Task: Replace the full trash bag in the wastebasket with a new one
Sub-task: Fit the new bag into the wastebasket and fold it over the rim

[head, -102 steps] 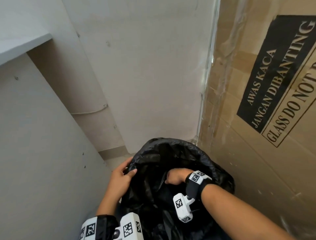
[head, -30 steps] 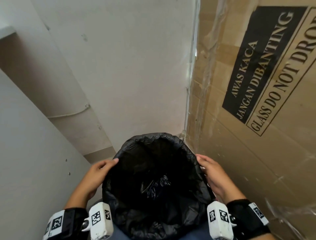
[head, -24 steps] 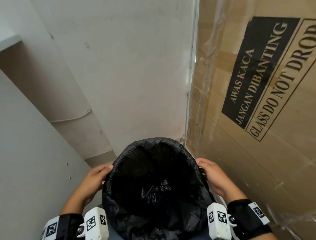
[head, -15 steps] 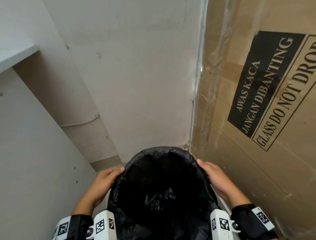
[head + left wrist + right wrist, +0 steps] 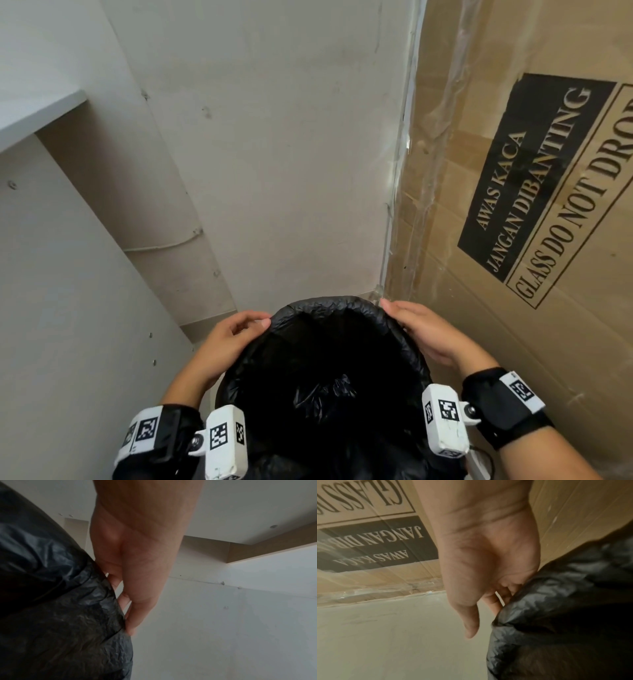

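A black trash bag lines the wastebasket, its edge folded over the rim; the basket itself is hidden under it. My left hand rests on the far-left part of the rim, thumb at the top edge. In the left wrist view the left hand's fingers lie fairly straight down the outside of the bag. My right hand lies along the far-right part of the rim. In the right wrist view the right hand presses the bag's fold, with one digit hanging free.
A tall cardboard box marked "GLASS DO NOT DROP" stands close on the right, nearly touching the basket. A pale wall is right behind it. A white side panel and a shelf close in on the left.
The right hand came out of the bag's inside to the rim. Both hands then slid along the rim from the sides toward the far edge.
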